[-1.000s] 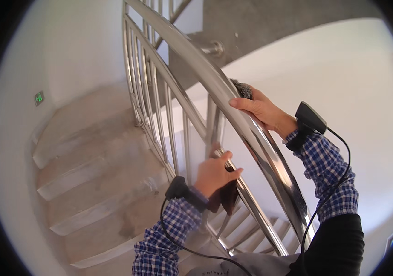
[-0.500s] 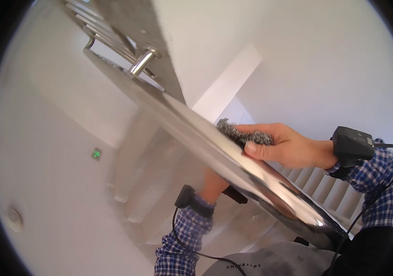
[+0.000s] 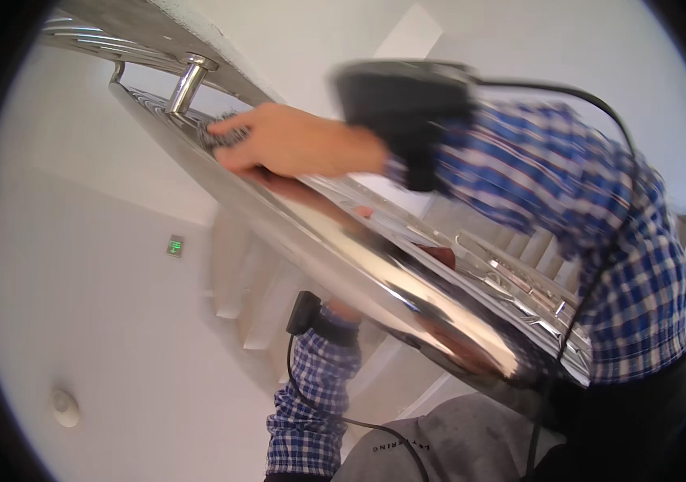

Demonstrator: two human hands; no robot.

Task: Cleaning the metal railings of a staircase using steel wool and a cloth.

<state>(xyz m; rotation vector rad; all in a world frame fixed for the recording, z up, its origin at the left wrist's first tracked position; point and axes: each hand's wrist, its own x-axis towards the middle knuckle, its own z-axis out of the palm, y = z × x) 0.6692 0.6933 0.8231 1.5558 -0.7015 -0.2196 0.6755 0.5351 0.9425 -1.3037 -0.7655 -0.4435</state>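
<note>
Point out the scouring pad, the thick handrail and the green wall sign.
Scouring pad [image 3: 225, 139]: head view, its exposed wiry side.
Handrail [image 3: 347, 247]: head view, its polished surface, mid-length.
Wall sign [image 3: 175, 246]: head view, its face.

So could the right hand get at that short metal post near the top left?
Probably yes: the right hand, holding a grey wire scourer at the thick handrail, is near the short metal post, and nothing visible stands between them, though depth is hard to judge.

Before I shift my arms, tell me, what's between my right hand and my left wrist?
In the head view, the thick, shiny metal handrail crosses between your right hand, which holds a grey scouring pad, and your left wrist.
</note>
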